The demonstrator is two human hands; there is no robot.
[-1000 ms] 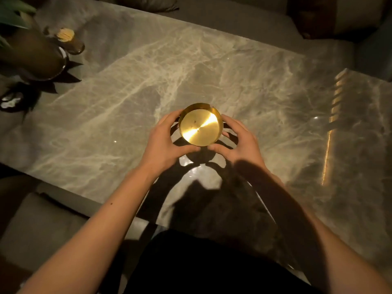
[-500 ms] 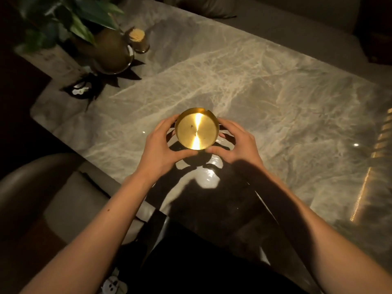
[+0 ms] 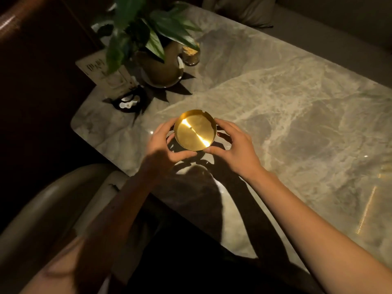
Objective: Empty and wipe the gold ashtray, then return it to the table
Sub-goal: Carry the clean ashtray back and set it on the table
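The gold ashtray (image 3: 194,130) is round and shiny, with a small dark speck near the middle of its floor and a notch in its far rim. Both hands hold it just above the marble table (image 3: 286,115), and its shadow falls on the stone below. My left hand (image 3: 163,145) wraps its left side, thumb at the near rim. On the right side, my right hand (image 3: 232,145) grips it with the thumb at the near rim as well.
A potted plant (image 3: 157,60) stands at the table's far left corner beside a small glass jar (image 3: 191,53), a card stand (image 3: 106,73) and a dark dish with white bits (image 3: 129,101). A curved chair (image 3: 38,209) sits at the near left. Cushions lie beyond the table.
My view has swung to the left, bringing the plant and table corner into sight. The ashtray stays gripped in both hands and has shifted toward the table's left end.
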